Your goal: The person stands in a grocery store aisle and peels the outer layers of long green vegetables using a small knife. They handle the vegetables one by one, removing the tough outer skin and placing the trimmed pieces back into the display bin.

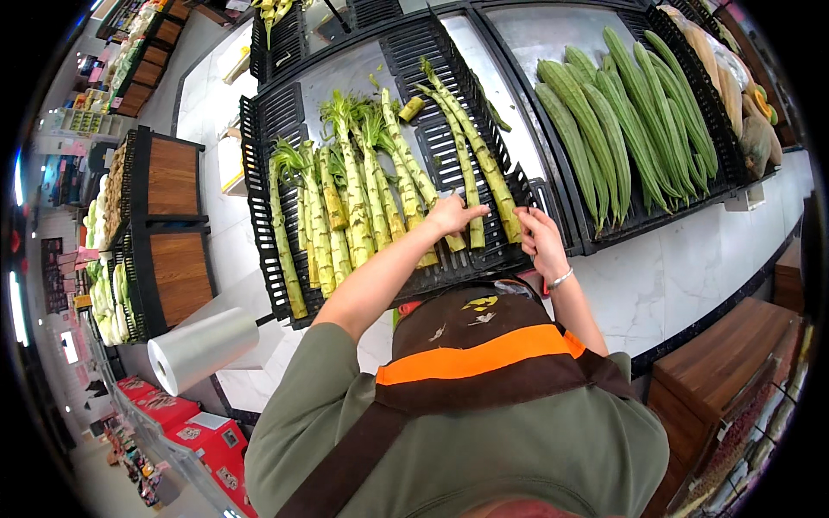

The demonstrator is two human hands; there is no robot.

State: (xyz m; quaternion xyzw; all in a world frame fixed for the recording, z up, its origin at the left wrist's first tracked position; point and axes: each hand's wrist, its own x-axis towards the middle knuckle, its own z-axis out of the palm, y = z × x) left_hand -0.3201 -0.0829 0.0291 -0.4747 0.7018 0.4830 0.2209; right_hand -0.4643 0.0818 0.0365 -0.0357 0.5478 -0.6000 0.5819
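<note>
Pale green celtuce stalks (363, 198), several with leafy tops, stand side by side in a black slatted tray. My left hand (454, 216) is over the lower ends of the stalks, its thumb stretched out to the right; its other fingers are mostly hidden. Just right of that thumb is the lower part of a thinner stalk (475, 226). My right hand (542, 240) is closed in a pinch by the tray's right edge, beside the base of a long celtuce stalk (485, 160). What its fingertips hold, if anything, is too small to make out.
Ridged green gourds (635, 129) fill the tray to the right, with bagged produce (743, 112) beyond. A short cut piece (412, 109) lies farther back. A roll of clear plastic bags (207, 345) sticks out at lower left. Wooden produce stands (177, 224) are at left.
</note>
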